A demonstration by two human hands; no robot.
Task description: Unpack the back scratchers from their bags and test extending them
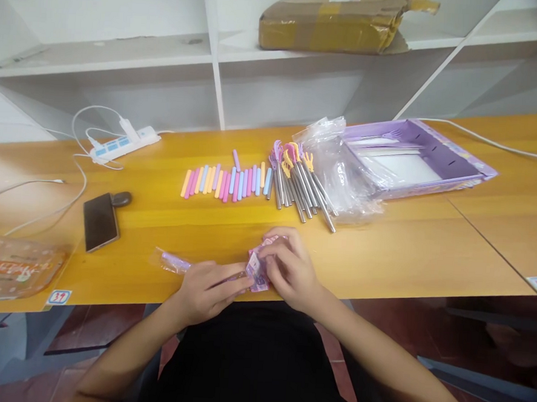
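A back scratcher in a clear plastic sleeve, its purple handle sticking out to the left, is under the fingers of my left hand. My left fingers are closed around the sleeve. A pink and purple printed card sits at the sleeve's right end. My right hand pinches this card with bent fingers, and the left fingertips touch its lower left edge. Beyond my hands lies a pile of back scratchers with metal rods and hand-shaped heads. Beside it, coloured handle grips form a row.
Clear plastic bags lie by an open purple box at the right. At the left are a phone, a power strip with cables, and an orange packet. A taped carton rests on the shelf.
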